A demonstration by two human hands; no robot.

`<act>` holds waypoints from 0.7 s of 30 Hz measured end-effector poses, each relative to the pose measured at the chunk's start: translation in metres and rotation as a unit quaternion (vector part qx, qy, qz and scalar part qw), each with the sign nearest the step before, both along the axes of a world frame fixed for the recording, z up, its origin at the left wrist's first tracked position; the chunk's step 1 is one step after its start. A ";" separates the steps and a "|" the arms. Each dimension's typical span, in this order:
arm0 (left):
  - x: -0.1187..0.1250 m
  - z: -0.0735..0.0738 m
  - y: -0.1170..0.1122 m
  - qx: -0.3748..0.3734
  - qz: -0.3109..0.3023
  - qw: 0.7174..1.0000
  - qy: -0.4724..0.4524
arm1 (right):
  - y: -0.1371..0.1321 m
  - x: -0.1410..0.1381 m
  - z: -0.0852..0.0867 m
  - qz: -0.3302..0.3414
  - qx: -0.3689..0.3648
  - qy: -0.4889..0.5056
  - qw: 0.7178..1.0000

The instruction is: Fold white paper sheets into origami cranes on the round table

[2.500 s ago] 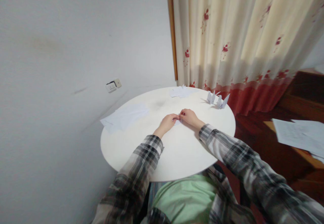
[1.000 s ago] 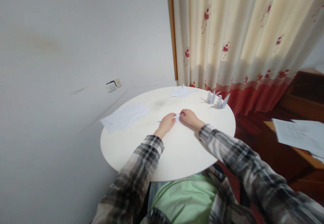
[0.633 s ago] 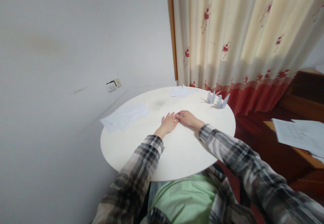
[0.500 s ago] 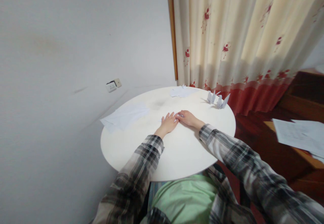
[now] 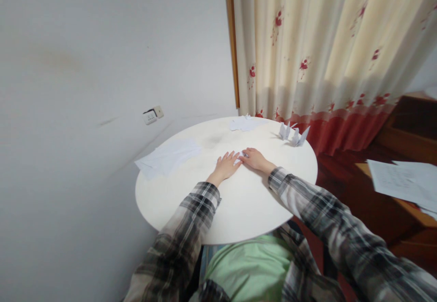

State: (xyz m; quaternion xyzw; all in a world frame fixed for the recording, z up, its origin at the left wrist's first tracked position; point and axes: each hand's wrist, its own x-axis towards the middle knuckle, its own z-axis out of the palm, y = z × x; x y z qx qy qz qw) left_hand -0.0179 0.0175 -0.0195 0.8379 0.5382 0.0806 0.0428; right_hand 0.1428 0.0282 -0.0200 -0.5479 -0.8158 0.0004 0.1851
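Note:
A small piece of folded white paper (image 5: 237, 159) lies on the round white table (image 5: 239, 215), mostly covered by my hands. My left hand (image 5: 226, 166) rests flat over its left part with the fingers spread. At the right end of the paper, my right hand (image 5: 255, 160) has its fingers curled down and pinches the edge. The folds under the fingers are too small to make out. Two folded paper cranes (image 5: 286, 131) stand at the table's far right edge.
White paper sheets (image 5: 167, 158) lie at the table's left edge, and paper scraps (image 5: 243, 123) at the far edge. A wall with a socket (image 5: 150, 118) borders the left. A curtain (image 5: 307, 56) hangs behind. Printed sheets (image 5: 399, 181) lie on wooden furniture at right.
My right fingers have shifted slightly along the paper, away from the left fingertips, and a bit more of the paper shows between the hands. My left hand stays nearly in place.

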 end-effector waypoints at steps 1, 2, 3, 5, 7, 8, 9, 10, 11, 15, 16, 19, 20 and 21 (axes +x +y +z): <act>0.000 0.000 0.000 -0.001 0.000 1.000 -0.003 | 0.000 0.000 0.000 0.002 0.000 0.000 1.000; 0.000 0.000 0.000 -0.001 0.001 1.000 -0.006 | 0.000 0.000 0.000 0.004 -0.001 0.000 1.000; 0.000 0.000 -0.001 -0.001 0.002 1.000 -0.009 | 0.001 0.000 0.000 0.007 -0.001 -0.002 1.000; 0.000 0.001 -0.001 0.000 0.002 1.000 -0.012 | 0.001 0.000 -0.001 0.013 -0.001 -0.008 1.000; 0.001 0.002 -0.002 -0.001 0.003 1.000 -0.012 | 0.001 0.000 -0.001 0.014 -0.001 -0.013 1.000; 0.001 0.002 -0.002 -0.002 0.002 1.000 -0.011 | 0.001 0.001 -0.001 0.012 0.000 -0.012 1.000; 0.001 0.002 -0.002 -0.002 0.000 1.000 -0.009 | 0.001 0.001 -0.001 0.012 0.000 -0.010 1.000; 0.001 0.002 -0.002 -0.001 -0.001 1.000 -0.008 | 0.001 0.001 -0.001 0.013 0.002 -0.008 1.000; 0.000 0.002 -0.002 0.000 -0.003 1.000 -0.007 | 0.001 0.001 -0.001 0.014 0.004 -0.006 1.000; 0.000 0.001 -0.001 0.024 -0.004 1.000 -0.019 | 0.001 0.001 -0.001 0.005 0.002 0.002 1.000; 0.000 0.001 0.000 0.033 -0.005 0.999 -0.025 | 0.000 0.001 0.000 -0.001 0.001 0.004 1.000; 0.000 0.002 0.001 0.058 -0.015 0.997 -0.046 | 0.000 0.001 0.000 0.002 0.001 0.001 1.000; 0.000 0.002 0.001 0.064 -0.018 0.996 -0.057 | 0.000 0.001 0.000 0.013 0.003 -0.006 1.000; 0.000 0.003 0.001 0.069 -0.021 0.995 -0.069 | 0.001 0.001 0.000 0.025 0.006 -0.011 1.000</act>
